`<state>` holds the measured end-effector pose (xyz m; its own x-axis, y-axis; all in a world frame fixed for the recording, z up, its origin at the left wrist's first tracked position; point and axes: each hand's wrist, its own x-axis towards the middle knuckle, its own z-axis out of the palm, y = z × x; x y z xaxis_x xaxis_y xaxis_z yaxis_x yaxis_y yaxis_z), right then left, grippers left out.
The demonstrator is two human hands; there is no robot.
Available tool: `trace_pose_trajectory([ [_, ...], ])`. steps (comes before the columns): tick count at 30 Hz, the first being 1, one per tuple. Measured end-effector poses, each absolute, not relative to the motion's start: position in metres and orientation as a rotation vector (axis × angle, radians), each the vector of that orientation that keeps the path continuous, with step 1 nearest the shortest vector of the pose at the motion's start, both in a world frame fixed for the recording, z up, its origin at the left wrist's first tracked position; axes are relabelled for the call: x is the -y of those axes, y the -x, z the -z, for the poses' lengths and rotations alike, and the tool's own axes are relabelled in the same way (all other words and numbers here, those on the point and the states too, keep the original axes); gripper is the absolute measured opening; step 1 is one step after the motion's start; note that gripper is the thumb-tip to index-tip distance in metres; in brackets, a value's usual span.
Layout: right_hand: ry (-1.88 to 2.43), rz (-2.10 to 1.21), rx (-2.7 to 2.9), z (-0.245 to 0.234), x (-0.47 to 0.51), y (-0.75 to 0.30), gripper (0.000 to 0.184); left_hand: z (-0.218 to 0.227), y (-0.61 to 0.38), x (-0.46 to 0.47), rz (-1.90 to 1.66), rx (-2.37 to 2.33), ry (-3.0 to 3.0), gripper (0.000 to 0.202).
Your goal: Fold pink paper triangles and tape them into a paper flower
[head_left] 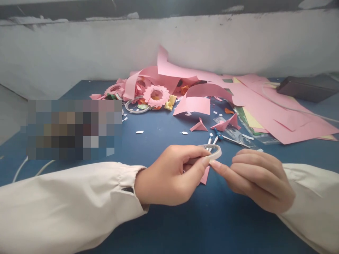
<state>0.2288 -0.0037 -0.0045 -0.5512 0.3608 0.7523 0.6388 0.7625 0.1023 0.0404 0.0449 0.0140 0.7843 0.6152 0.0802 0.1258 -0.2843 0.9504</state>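
A narrow roll of clear tape (217, 154) is pinched between the thumb and fingers of my left hand (169, 176), over the front part of the blue table. From the right, my right hand (258, 176) meets the roll's near rim with a fingertip, its other fingers curled in. Whether a loose tape end sits under that fingertip is too small to make out. Below the roll, a pink paper strip (204, 176) shows partly behind my left hand. Just beyond lies a blue-and-metal drawing compass (218, 134), beside folded pink paper pieces (225, 123).
Pink paper flowers (156, 96) and a larger tape ring (137, 107) lie at the back of the blue table (159, 225). Curled pink sheets (196, 106) and stacked paper (288, 120) spread rightward, near a dark flat device (307, 88). A blurred-out patch covers the left.
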Motion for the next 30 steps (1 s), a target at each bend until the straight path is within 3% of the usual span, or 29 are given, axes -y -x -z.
trace_pose_trajectory([
  [23,0.619,0.544,2.193,0.004,-0.001,-0.234,0.02,-0.018,-0.036,-0.056,-0.566,-0.326,-2.186,0.02],
  [30,0.761,0.313,2.183,0.02,0.004,-0.239,0.022,-0.014,-0.037,-0.057,-0.579,-0.245,-2.243,0.022],
])
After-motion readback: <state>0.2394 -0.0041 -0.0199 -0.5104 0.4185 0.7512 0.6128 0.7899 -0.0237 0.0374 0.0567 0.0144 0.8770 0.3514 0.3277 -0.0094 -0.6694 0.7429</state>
